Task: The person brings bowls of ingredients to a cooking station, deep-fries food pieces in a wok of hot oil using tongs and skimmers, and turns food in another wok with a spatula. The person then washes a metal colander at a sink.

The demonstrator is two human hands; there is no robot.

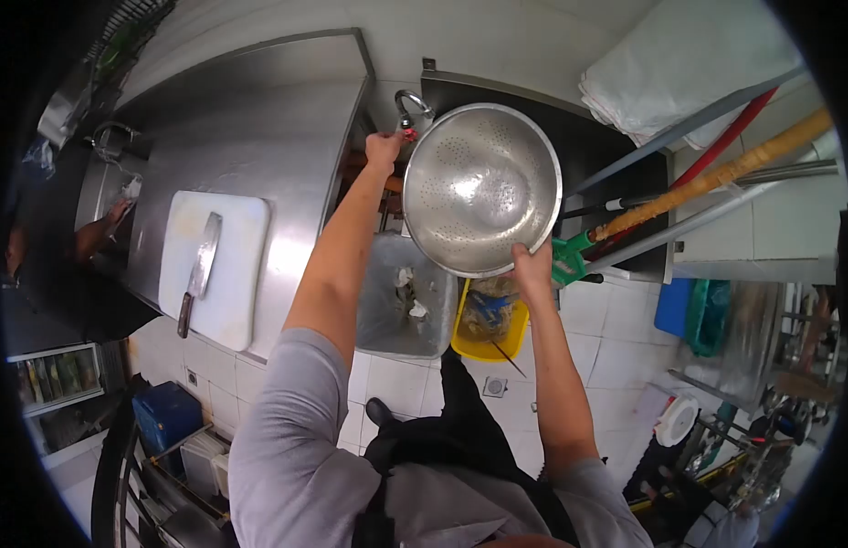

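Observation:
A large perforated metal colander (469,205) hangs tilted below the wall tap (413,102), its inside facing me. My right hand (531,269) is closed on the colander's lower right rim, thumb on the inner side. Up at the tap, my left hand (384,151) has its fingers pinched on the red tap handle (408,135). Nothing can be seen lying in the colander. Whether water runs from the spout I cannot tell.
Left is a steel counter (300,119) with a cutting board (232,274) and a cleaver (203,256). Below stand a grey bin (373,310) and a yellow bucket (479,347). Long handles (716,173) lean at right. Another person's hand (113,219) is at the far left.

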